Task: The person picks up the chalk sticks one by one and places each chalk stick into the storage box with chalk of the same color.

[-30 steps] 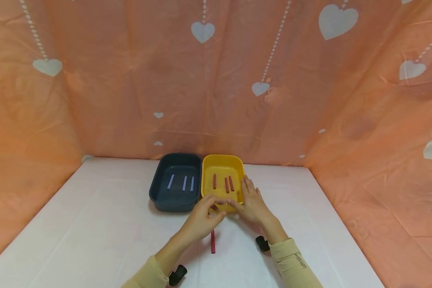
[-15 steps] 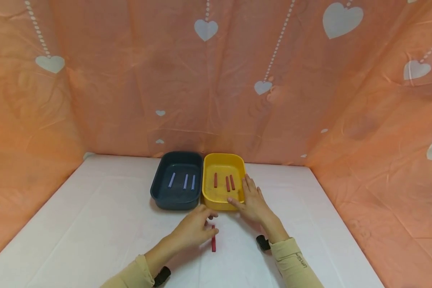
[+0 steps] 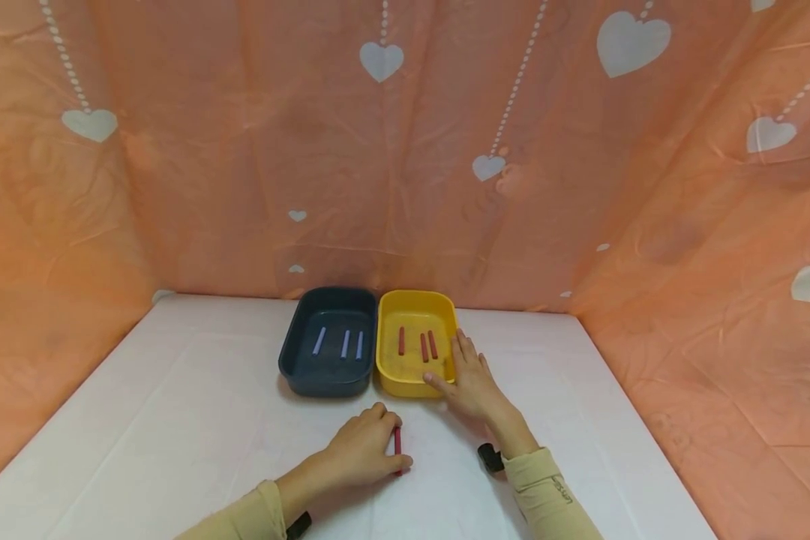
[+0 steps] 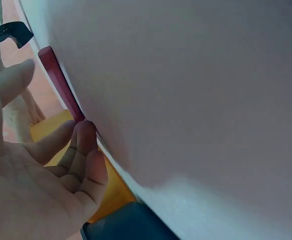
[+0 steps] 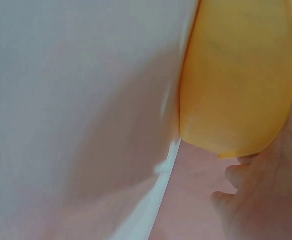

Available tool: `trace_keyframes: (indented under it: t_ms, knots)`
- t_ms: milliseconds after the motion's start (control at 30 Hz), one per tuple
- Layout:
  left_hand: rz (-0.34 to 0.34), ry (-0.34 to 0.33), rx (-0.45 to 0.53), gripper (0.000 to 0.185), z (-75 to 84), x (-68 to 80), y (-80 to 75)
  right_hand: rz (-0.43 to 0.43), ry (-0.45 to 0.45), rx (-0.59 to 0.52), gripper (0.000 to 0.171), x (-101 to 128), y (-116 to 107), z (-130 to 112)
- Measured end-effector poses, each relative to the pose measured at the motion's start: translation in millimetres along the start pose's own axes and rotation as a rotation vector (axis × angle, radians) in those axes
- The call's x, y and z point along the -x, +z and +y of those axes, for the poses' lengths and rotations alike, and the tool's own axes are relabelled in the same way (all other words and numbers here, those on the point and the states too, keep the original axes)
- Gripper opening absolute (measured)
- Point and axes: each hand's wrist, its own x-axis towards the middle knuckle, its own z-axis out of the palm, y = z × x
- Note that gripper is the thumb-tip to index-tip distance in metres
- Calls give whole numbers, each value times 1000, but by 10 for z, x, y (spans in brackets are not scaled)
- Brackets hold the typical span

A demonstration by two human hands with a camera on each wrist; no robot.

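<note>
In the head view a dark red stick (image 3: 397, 442) lies on the white table in front of the trays. My left hand (image 3: 361, 446) is over it, the curved fingers at its far end and the thumb by its near end. The left wrist view shows the red stick (image 4: 61, 82) with fingertips (image 4: 86, 131) right at one end and a gap beside the thumb. My right hand (image 3: 475, 386) rests along the right side of the yellow tray (image 3: 412, 388), fingers extended and thumb by its front rim. Several shorter-looking red sticks (image 3: 401, 341) lie inside that tray.
A dark blue tray (image 3: 327, 386) stands directly left of the yellow one, with several pale purple sticks (image 3: 345, 344) inside. Behind the white table (image 3: 196, 420) hangs an orange cloth (image 3: 256, 150) with white hearts, which also encloses both sides.
My left hand has moved back from the front of the yellow tray, down and toward me, to the red stick on the table. The right hand has stayed at the tray.
</note>
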Motion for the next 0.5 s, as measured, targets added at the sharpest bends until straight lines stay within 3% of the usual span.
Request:
trace_keyframes:
  t_ms: [200, 500]
  knots:
    - [-6, -5, -30, 60, 8, -6, 17, -14, 11, 0, 105, 2, -4, 2]
    - [-19, -20, -2, 61, 4, -17, -7, -20, 10, 8, 105, -8, -10, 9]
